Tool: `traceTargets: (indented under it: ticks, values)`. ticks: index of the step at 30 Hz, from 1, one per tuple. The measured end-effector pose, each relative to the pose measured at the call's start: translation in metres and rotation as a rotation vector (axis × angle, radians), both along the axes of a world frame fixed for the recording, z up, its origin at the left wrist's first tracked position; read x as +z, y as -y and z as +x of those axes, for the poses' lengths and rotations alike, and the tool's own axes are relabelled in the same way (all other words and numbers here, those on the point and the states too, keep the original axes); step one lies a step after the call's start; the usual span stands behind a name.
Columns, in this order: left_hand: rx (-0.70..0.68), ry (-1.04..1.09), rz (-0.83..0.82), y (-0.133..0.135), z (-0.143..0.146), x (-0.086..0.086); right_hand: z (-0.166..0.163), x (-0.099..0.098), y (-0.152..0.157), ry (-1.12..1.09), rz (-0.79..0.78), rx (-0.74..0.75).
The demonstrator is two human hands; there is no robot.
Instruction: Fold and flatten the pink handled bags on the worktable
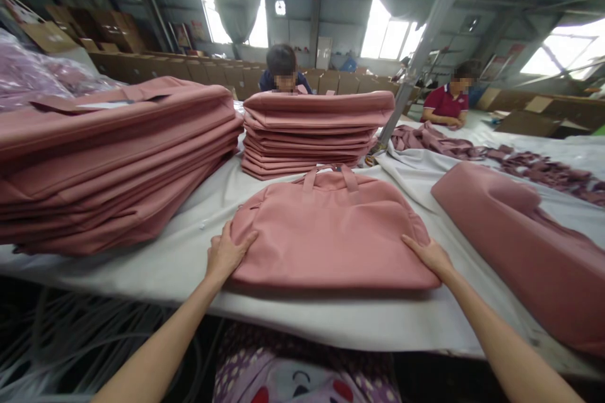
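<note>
Across the frame runs a long table [189, 264] covered in white cloth. In the left half of the frame, a tall, leaning stack of flat pink bags [108, 164] fills most of the space. At the right edge lies a bulky pink roll or bundle [520, 245], not stacked. In the upper middle stands a smaller, tidier stack [312, 135], and beyond it a strewn heap of mauve straps [472, 154] trails toward the upper right. Two other people sit at the far side of the table, one behind the smaller stack and one in a red shirt at the upper right.

In the lower middle lies a single pink bag [331, 233], flat on the cloth with its handles [331, 176] pointing away. The left hand [227, 255] rests open on its near left corner, fingers spread over the edge; the right hand [432, 255] lies flat against its near right corner. The hands are well apart and neither is closed around anything.

Judging by the piles, many bags are already flattened and stacked, this one is being handled and is not yet on a pile, and the bundle at the right looks untouched.
</note>
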State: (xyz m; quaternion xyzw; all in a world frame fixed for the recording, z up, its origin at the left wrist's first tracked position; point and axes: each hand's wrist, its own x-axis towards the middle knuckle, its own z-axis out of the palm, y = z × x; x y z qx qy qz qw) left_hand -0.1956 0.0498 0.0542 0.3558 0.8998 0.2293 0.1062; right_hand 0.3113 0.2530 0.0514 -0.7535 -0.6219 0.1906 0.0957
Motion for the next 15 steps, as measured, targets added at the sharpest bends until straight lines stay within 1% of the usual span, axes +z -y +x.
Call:
traceTargets:
  ticks: [3,5,7,9,12,13,15]
  values:
    - [-0.03,-0.002,0.068,-0.003,-0.003,0.007,-0.001,0.004,0.001,0.017,-0.012,-0.015]
    - [-0.066,-0.048,0.1,0.001,-0.007,0.011,0.002,0.007,0.01,0.018,-0.015,-0.013]
    - [-0.121,-0.101,0.098,0.012,-0.013,0.013,0.01,0.007,0.028,0.014,-0.025,0.004]
    - [-0.187,-0.127,0.07,0.027,-0.017,0.011,0.018,0.005,0.051,-0.004,-0.057,0.034]
    - [-0.197,-0.154,-0.009,0.046,-0.018,0.006,0.023,0.003,0.083,0.023,-0.061,-0.001]
    - [-0.193,-0.211,-0.028,0.049,-0.016,0.004,0.022,0.003,0.09,0.056,-0.043,-0.036]
    - [-0.217,-0.414,-0.028,0.05,-0.014,0.004,0.017,0.003,0.097,0.123,0.004,-0.094]
